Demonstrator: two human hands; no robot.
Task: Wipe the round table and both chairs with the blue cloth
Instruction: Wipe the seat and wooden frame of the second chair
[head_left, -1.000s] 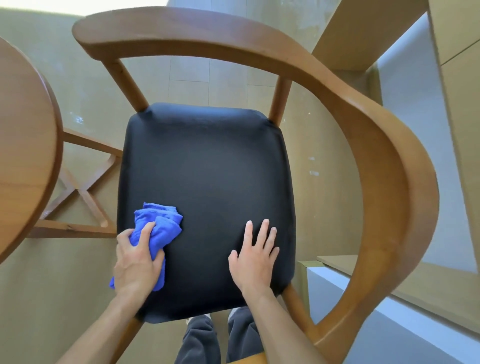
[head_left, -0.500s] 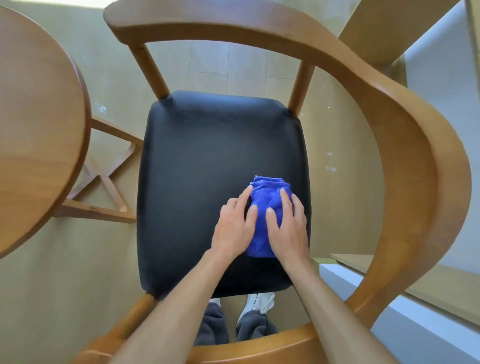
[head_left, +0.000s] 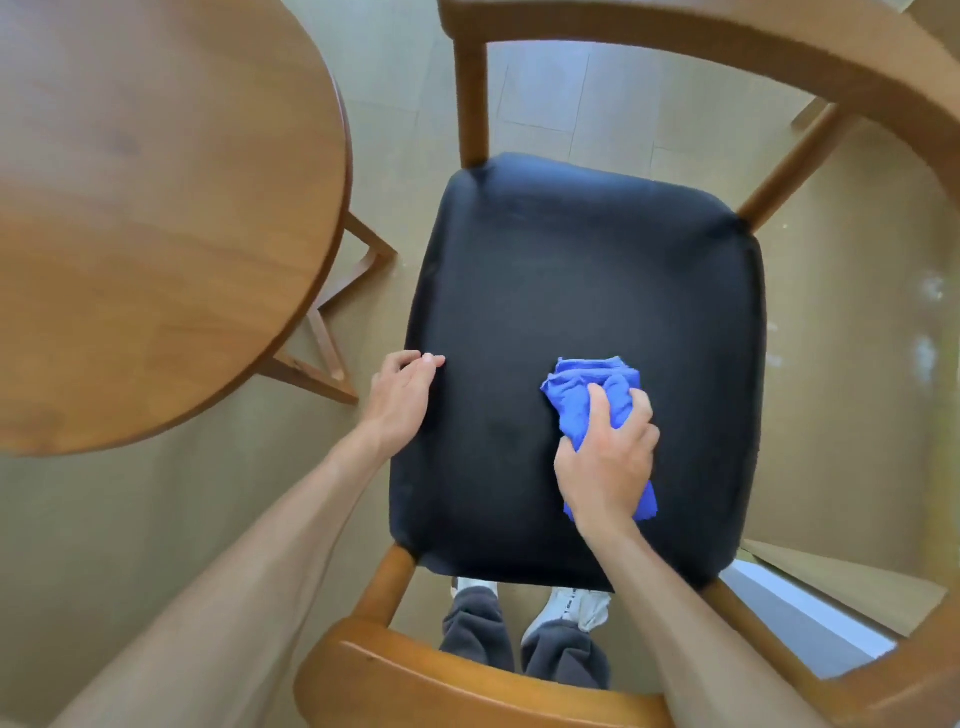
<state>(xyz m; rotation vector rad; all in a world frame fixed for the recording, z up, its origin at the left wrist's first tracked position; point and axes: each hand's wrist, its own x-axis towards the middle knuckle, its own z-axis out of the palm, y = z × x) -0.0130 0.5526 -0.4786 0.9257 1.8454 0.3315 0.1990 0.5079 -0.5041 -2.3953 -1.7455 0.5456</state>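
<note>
On the black seat (head_left: 582, 322) of the chair (head_left: 779, 57), I see the right hand (head_left: 608, 457) gripping the blue cloth (head_left: 576, 400), pressed near the seat's right side. The left hand (head_left: 402, 395) rests at the seat's left edge, fingers loosely curled, holding nothing. The round table (head_left: 156, 208) stands just left. Shoes (head_left: 571, 608) show below; no legible writing.

No readable text anywhere — no label, brand, number or sign can be made out.
</note>
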